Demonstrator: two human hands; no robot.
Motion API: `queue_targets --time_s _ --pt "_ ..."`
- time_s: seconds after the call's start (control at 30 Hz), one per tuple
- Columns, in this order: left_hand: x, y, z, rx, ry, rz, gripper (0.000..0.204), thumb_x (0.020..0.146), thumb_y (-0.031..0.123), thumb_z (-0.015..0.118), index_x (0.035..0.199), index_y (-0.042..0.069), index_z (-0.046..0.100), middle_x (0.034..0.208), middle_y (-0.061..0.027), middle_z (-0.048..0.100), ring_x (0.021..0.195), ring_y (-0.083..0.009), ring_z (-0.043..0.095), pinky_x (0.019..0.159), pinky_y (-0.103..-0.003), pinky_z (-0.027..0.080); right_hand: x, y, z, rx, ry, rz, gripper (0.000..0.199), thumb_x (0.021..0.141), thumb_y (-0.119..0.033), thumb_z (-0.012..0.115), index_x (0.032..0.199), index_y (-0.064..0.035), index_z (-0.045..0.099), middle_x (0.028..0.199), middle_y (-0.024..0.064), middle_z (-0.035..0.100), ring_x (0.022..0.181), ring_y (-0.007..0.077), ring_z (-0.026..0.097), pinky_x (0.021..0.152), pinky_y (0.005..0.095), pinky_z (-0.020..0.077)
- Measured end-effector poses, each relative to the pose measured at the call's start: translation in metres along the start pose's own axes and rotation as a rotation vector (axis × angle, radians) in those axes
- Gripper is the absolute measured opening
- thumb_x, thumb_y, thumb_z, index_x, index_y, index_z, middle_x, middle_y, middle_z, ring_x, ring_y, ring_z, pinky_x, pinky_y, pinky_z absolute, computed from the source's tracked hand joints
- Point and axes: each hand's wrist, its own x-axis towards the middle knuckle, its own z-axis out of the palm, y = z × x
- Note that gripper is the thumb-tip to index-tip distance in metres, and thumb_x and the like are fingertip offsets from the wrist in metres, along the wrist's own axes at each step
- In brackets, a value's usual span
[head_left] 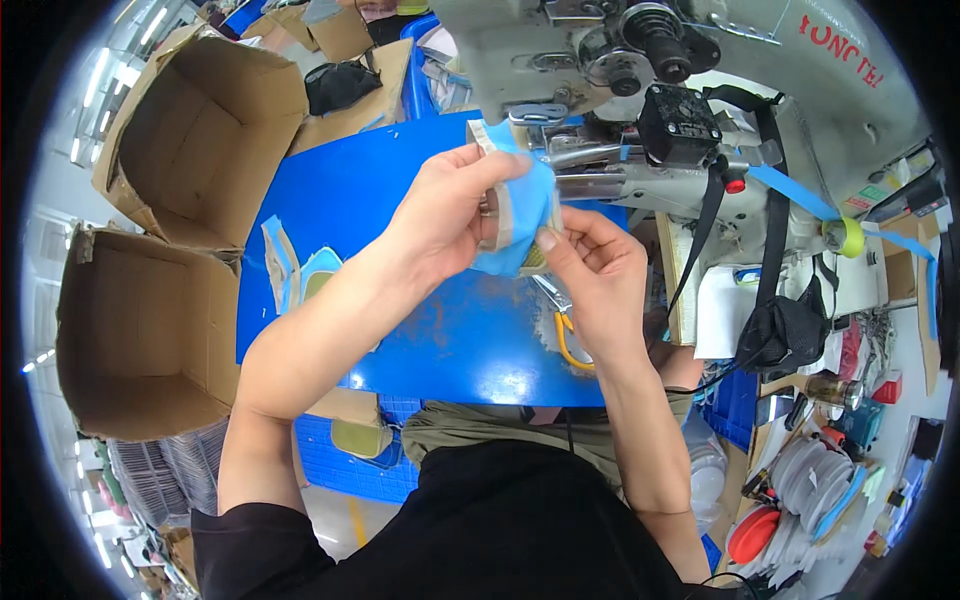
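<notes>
Both hands hold a light blue fabric piece with pale grey edging [530, 207] up against the arm of a sewing machine [590, 180]. My left hand [450, 205] grips its left side, thumb on top and fingers behind it. My right hand [602, 265] pinches its lower right edge between thumb and fingers. Part of the piece is hidden behind the fingers, and some of it is blurred. Just below the piece, a pair of scissors with orange handles [567, 335] lies on the blue table [440, 335].
Similar blue and grey pieces [283, 262] lie on the table's left. Two open cardboard boxes [150, 330] stand beyond its left edge. Blue tape [795, 190] runs to the machine from a yellow roller [843, 237] at right. A black pouch [785, 335] hangs below.
</notes>
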Motion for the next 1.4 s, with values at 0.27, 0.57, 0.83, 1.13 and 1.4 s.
queue_targets --time_s 0.27,0.57,0.83,1.13,1.4 --pt "-0.025 -0.019 -0.004 0.393 -0.015 0.296 0.021 0.099 0.022 0.07 0.107 0.003 0.071 0.094 -0.004 0.074 0.081 -0.0088 0.068 0.069 -0.026 0.056 0.002 -0.01 -0.001 -0.116 0.001 -0.003 0.025 0.09 0.001 0.072 0.115 0.0057 0.069 0.091 0.0061 0.074 0.082 0.007 0.066 0.071 0.0214 0.0521" --pt "-0.028 -0.002 0.002 -0.093 0.0 -0.067 0.021 0.101 0.019 0.067 0.112 0.001 0.067 0.106 -0.0076 0.074 0.094 -0.0141 0.072 0.087 -0.031 0.058 0.003 0.003 -0.007 -0.301 0.05 -0.182 0.024 0.084 -0.007 0.076 0.106 0.0 0.074 0.082 0.0062 0.073 0.074 0.011 0.066 0.069 0.0277 0.0518" --pt "-0.028 -0.007 0.01 0.005 0.025 -0.027 0.016 0.098 0.016 0.071 0.106 0.002 0.067 0.1 -0.0061 0.073 0.091 -0.0134 0.071 0.083 -0.03 0.058 -0.003 0.002 -0.005 -0.289 0.06 -0.126 0.021 0.085 -0.003 0.075 0.105 0.002 0.073 0.083 0.0045 0.072 0.075 0.0098 0.065 0.072 0.0272 0.0532" --pt "-0.013 0.007 0.003 0.026 -0.052 -0.026 0.022 0.099 0.021 0.07 0.113 0.005 0.066 0.104 -0.0042 0.073 0.091 -0.0118 0.07 0.082 -0.029 0.057 0.012 -0.005 0.002 -0.159 0.049 -0.03 0.021 0.085 -0.003 0.076 0.106 0.0004 0.071 0.087 0.0016 0.071 0.077 0.0076 0.063 0.074 0.0247 0.0508" --pt "-0.024 -0.014 -0.006 0.411 -0.055 0.196 0.027 0.095 0.025 0.076 0.111 0.003 0.073 0.093 -0.0028 0.074 0.081 -0.0092 0.068 0.074 -0.025 0.054 0.011 0.004 0.0 -0.367 0.082 -0.187 0.025 0.083 -0.007 0.077 0.107 -0.0037 0.07 0.091 0.0048 0.073 0.084 0.0129 0.068 0.072 0.0288 0.0518"
